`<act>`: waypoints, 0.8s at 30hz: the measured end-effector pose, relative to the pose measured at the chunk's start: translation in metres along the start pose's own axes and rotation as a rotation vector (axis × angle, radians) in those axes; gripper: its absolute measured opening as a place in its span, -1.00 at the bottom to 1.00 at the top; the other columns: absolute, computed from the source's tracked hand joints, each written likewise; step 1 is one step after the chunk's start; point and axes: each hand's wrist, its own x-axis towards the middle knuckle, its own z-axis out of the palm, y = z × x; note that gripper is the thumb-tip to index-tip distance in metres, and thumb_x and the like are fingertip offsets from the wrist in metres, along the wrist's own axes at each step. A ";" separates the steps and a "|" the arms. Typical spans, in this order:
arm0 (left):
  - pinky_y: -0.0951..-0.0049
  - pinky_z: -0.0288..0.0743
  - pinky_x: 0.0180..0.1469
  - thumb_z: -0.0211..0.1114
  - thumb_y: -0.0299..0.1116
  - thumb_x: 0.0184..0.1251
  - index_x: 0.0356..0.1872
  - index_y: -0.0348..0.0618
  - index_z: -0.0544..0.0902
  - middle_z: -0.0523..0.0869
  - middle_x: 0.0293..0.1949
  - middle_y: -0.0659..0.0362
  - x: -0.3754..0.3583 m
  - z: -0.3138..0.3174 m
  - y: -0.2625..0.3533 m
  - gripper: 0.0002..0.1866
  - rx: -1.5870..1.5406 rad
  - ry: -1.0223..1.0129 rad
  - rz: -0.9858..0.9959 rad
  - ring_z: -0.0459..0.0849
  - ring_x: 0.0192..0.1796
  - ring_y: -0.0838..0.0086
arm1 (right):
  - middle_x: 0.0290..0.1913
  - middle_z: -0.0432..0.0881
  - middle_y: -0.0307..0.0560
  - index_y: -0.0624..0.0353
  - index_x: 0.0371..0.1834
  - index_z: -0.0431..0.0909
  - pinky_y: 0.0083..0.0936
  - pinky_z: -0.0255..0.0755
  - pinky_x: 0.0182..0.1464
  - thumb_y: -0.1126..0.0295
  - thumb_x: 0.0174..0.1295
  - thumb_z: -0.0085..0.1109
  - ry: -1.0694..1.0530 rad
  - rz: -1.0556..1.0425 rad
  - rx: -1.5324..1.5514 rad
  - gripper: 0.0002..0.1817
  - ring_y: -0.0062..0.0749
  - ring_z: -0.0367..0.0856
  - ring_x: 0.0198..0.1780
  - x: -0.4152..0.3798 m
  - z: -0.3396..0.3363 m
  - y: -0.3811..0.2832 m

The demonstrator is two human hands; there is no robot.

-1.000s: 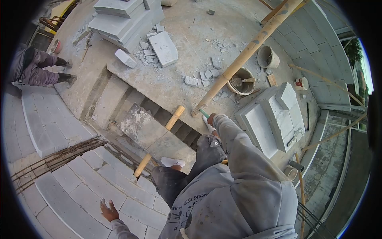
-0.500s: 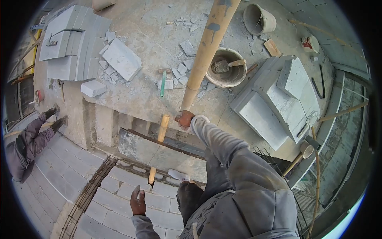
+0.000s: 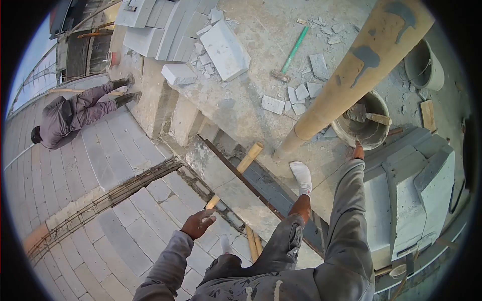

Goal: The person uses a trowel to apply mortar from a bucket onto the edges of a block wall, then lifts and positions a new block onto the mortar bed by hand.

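Concrete floor (image 3: 253, 128) w/ block rubble (image 3: 301, 94) approx 1–2 o'clock. R hand (image 3: 358, 150) at 3 o'clock, by near rim of bucket (image 3: 377, 136) (2–3 o'clock, trowel (image 3: 377, 119) inside); can't tell if fingers grip. L hand (image 3: 197, 226) at 7 o'clock, fingers loosely apart, free, laid blocks (image 3: 140, 236) behind.

LIGHT: soft open daylight around us, floor (image 3: 261, 55) evenly lit, palest at the sky (image 3: 35, 80), upper left | SHADE: faint-edged shadows; tub (image 3: 372, 132) and recess (image 3: 273, 185) dimmer inside | LENS: strong fisheye bend, blockwork (image 3: 37, 198) curving at the rim, corners black | FOCUS: middle fairly crisp, far right edge murky and smeared, detail on the distant person (image 3: 83, 108) soft
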 end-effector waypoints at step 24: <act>0.27 0.16 0.33 -0.06 0.40 0.18 0.25 -0.31 0.34 0.41 0.23 -0.16 -0.102 0.073 -0.040 -0.07 -0.569 -0.064 0.126 0.33 0.31 0.07 | -0.76 0.20 -0.39 -0.01 -0.66 0.33 -0.59 -0.10 -0.68 0.31 0.04 0.08 -0.295 -0.296 -0.710 -0.81 -0.63 0.05 -0.77 -0.417 -0.125 -0.090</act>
